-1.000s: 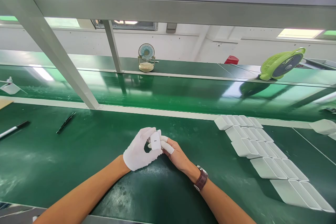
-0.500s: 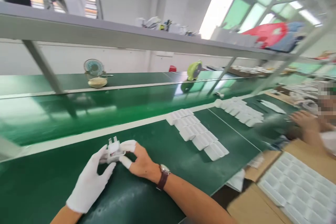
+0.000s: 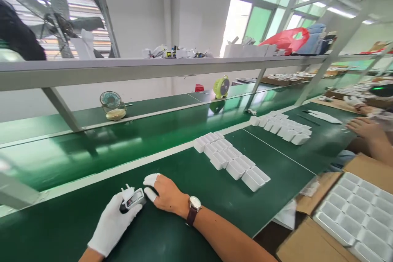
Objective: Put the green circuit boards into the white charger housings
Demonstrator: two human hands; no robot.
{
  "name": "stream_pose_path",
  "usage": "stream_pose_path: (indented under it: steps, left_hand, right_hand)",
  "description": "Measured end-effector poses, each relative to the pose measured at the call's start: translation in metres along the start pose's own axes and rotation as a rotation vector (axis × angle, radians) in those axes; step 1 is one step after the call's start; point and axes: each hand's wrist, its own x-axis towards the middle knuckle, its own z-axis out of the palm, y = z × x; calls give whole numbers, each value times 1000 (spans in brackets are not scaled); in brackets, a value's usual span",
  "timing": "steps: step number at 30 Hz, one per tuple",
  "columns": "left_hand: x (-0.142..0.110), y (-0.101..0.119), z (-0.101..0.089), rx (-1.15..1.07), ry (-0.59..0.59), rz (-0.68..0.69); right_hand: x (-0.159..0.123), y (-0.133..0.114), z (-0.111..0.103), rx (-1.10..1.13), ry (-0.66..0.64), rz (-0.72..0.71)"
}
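Observation:
My left hand [image 3: 110,225], in a white glove, is closed around a small white plug housing [image 3: 135,199] with a dark side. Its hollow open face is turned up towards me, and slim white prongs stick out at the back. What lies inside the housing is too small to make out. Just to the right is my right hand [image 3: 168,195], with white covers on the thumb and forefinger. Thumb and forefinger are slightly apart, with nothing visible between them, and they do not touch the housing.
Rows of white box-like cases [image 3: 235,159] lie on the green table [image 3: 196,229], with more white cases [image 3: 284,127] beyond. At lower right, a cardboard box [image 3: 302,241] holds a white compartment tray [image 3: 353,208]. A co-worker's hand [image 3: 364,127] rests at far right. A shelf [image 3: 184,65] spans above.
My right hand has let go of the plug housing and drawn off slightly to the right. My left hand has tilted the housing, so its hollow face shows. The view has tipped upward.

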Motion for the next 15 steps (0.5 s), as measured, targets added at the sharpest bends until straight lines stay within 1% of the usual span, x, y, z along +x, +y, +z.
stream_pose_path:
  steps: [2, 5, 9, 11, 13, 15]
  left_hand:
    - [0, 7, -3, -21, -26, 2]
    - [-3, 11, -3, -40, -32, 9]
    - [-3, 12, -2, -207, -116, 12]
    - [8, 13, -7, -258, -107, 9]
    - [31, 15, -19, -215, -22, -19]
    - [62, 16, -34, -122, 77, -63]
  right_hand:
    - [0, 3, 0, -90, -35, -28]
    - [-1, 6, 4, -216, -121, -43]
    - [-3, 11, 8, -317, -197, -75]
    - [-4, 12, 9, -342, -214, -108]
    - [-5, 13, 10, -362, -205, -121]
    - [-5, 14, 11, -366, -186, -123]
